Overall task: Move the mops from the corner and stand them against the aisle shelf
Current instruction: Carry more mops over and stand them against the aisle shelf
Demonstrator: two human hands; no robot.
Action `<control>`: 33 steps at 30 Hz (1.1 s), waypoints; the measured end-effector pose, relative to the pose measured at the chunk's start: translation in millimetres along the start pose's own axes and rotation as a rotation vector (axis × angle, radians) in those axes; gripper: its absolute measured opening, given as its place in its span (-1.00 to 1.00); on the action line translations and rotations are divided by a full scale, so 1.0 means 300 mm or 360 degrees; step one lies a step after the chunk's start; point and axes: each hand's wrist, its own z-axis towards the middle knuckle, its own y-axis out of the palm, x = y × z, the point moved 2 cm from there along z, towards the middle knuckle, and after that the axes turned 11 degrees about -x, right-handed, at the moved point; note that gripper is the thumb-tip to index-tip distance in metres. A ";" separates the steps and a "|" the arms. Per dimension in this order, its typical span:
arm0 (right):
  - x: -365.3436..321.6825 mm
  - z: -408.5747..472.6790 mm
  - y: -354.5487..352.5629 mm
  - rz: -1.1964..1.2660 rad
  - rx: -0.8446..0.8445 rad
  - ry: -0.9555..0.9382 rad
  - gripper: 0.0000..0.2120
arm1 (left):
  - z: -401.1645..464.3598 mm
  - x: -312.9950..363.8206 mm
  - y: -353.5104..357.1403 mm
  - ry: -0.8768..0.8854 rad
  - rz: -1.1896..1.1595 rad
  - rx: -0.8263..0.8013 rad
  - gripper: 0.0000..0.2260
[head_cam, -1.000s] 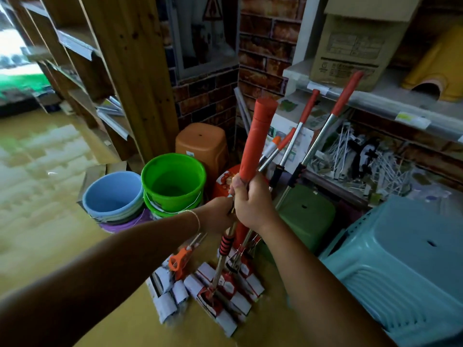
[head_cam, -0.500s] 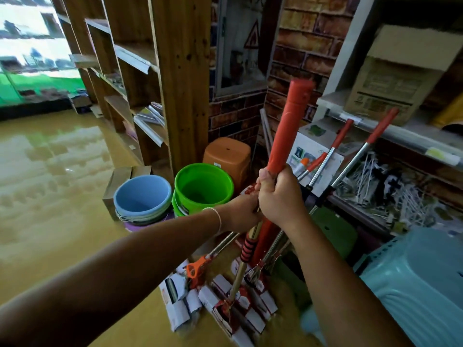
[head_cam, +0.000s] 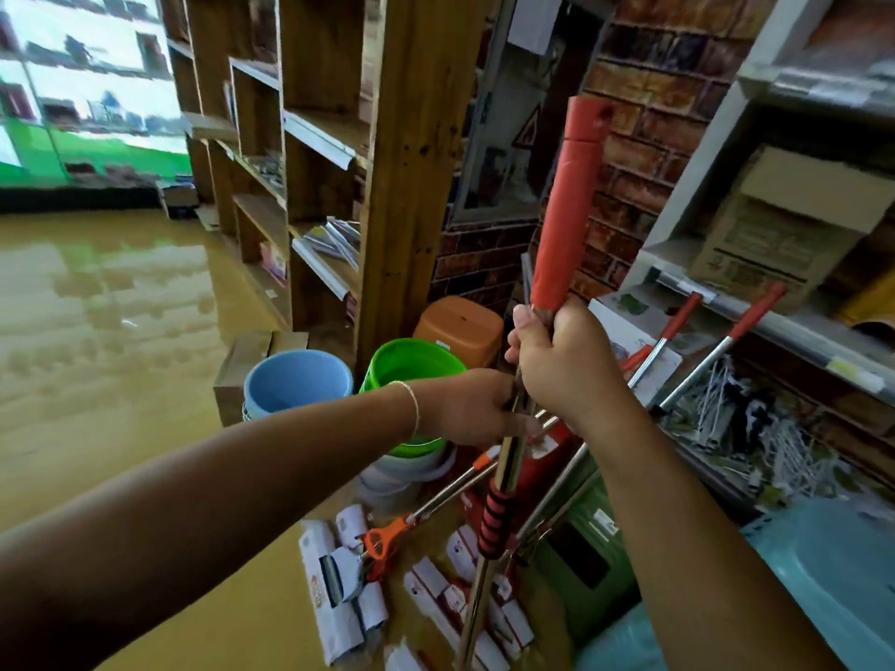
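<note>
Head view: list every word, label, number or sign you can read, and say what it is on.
No text is legible.
Cardboard box: printed lines, blurred.
Mop head wrappers: red and white labels, too small.
Warning triangle on the wall panel: a sign, symbol unclear.
Shelf price tags: blurred.
Green bin label: unreadable.

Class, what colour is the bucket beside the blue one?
Green, seen in the head view.
</note>
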 end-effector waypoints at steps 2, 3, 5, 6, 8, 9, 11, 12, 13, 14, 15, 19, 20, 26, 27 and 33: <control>-0.068 0.008 0.063 -0.0023 -0.0055 -0.0033 -0.86 | -0.084 -0.035 -0.025 -0.0032 0.0029 0.0053 -0.62; -0.102 0.013 0.097 -0.0026 -0.0085 -0.0052 -0.86 | -0.129 -0.052 -0.039 -0.0044 0.0044 0.0078 -0.62; -0.169 0.021 0.171 -0.0030 -0.0150 -0.0088 -0.84 | -0.224 -0.084 -0.066 -0.0048 0.0042 0.0144 -0.65; -0.204 0.025 0.208 -0.0050 -0.0183 -0.0109 -0.81 | -0.274 -0.098 -0.079 -0.0049 0.0037 0.0189 -0.68; -0.275 0.029 0.280 -0.0073 -0.0241 -0.0135 -0.74 | -0.371 -0.128 -0.103 -0.0100 0.0029 0.0263 -0.69; -0.310 0.032 0.314 -0.0055 -0.0265 -0.0149 -0.73 | -0.416 -0.143 -0.113 -0.0149 0.0023 0.0280 -0.68; -0.373 0.042 0.380 0.0001 -0.0312 -0.0195 -0.73 | -0.501 -0.176 -0.137 -0.0259 0.0017 0.0295 -0.64; -0.404 0.046 0.410 0.0025 -0.0332 -0.0224 -0.75 | -0.539 -0.190 -0.149 -0.0308 0.0014 0.0306 -0.64; -0.434 0.052 0.441 0.0051 -0.0352 -0.0256 -0.76 | -0.578 -0.203 -0.162 -0.0354 0.0013 0.0328 -0.64; -0.463 0.058 0.470 0.0080 -0.0368 -0.0285 -0.76 | -0.613 -0.216 -0.174 -0.0397 0.0001 0.0357 -0.64; -0.491 0.064 0.499 0.0111 -0.0385 -0.0315 -0.76 | -0.647 -0.230 -0.187 -0.0441 -0.0024 0.0387 -0.64; -0.598 0.097 0.609 0.0193 -0.0495 -0.0416 -0.72 | -0.773 -0.296 -0.240 -0.0612 -0.0216 0.0514 -0.64; -0.625 0.106 0.633 0.0204 -0.0519 -0.0449 -0.74 | -0.803 -0.315 -0.256 -0.0643 -0.0268 0.0547 -0.66; -0.791 0.188 0.792 0.0324 -0.0698 -0.0601 -0.77 | -0.969 -0.442 -0.359 -0.0768 -0.0341 0.0772 -0.80; -0.815 0.207 0.822 0.0320 -0.0720 -0.0624 -0.75 | -0.994 -0.466 -0.377 -0.0782 -0.0370 0.0800 -0.81; -0.918 0.357 1.030 0.0400 -0.0920 -0.0782 -0.84 | -1.128 -0.656 -0.477 -0.0972 -0.0485 0.0925 -0.75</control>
